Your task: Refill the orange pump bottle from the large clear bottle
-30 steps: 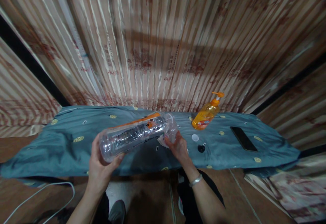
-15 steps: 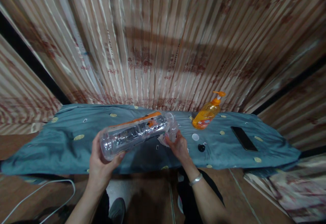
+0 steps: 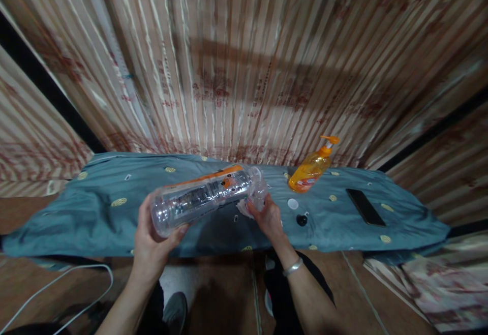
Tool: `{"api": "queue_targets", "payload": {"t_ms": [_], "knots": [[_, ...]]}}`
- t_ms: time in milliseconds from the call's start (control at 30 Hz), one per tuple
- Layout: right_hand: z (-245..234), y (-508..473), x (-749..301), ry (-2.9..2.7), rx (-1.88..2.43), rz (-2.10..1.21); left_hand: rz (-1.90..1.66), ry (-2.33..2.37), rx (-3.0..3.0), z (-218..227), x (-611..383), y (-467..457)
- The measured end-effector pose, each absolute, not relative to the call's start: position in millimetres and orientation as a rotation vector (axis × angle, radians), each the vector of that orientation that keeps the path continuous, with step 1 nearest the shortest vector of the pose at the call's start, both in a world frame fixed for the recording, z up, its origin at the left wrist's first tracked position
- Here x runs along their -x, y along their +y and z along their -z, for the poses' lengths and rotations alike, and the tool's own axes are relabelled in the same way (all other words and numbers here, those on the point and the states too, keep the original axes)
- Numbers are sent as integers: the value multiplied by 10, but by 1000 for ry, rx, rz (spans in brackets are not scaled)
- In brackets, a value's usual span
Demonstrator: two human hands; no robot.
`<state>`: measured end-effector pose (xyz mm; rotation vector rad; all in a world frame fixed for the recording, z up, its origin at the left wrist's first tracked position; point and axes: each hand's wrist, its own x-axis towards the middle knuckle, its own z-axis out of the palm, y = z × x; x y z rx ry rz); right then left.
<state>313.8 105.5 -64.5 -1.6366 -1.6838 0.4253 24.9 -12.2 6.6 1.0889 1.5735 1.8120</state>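
A large clear plastic bottle (image 3: 202, 199) with an orange-and-black label lies tilted above the cloth, its neck end higher and to the right. Fingers of my left hand (image 3: 158, 238) are wrapped round its base. At the neck end, my right hand (image 3: 269, 218) is closed on a small clear plastic container (image 3: 258, 192), whose exact kind I cannot make out. The container touches or overlaps the bottle's mouth; which of these is unclear. Something white and crumpled (image 3: 244, 208) shows beside my right fingers.
A blue-green cloth (image 3: 95, 198) covers the narrow table. Right of my hands are an orange pump bottle (image 3: 309, 171), a white round cap (image 3: 293, 204), a small black object (image 3: 302, 220) and a dark phone (image 3: 365, 207). A striped curtain (image 3: 236, 70) hangs behind. A white cable (image 3: 76, 268) trails at lower left.
The view has shifted very slightly. Both hands keep their holds, and the bottle and small container stay almost exactly where they were against each other.
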Motion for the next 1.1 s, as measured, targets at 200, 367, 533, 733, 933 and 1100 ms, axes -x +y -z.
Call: {"api": "queue_targets", "payload": {"t_ms": [200, 367, 533, 733, 933, 1100], "knots": [[636, 1048, -3135, -1683, 1624, -429, -1860, 1575, -1001, -216, -373, -111], [647, 1052, -3135, -1666, 1614, -425, -1857, 1582, -1001, -208, -367, -110], [662, 1055, -3123, -1652, 1606, -420, -1842, 1532, -1051, -116, -314, -127], [669, 1062, -3132, -1650, 1605, -417, -1843, 1561, -1037, -161, -338, -108], [674, 1071, -3150, -1658, 1593, -419, -1873, 1565, -1015, -156, -343, -106], [702, 1085, -3168, -1661, 1569, -425, -1816, 1557, -1125, -111, -288, -116]]}}
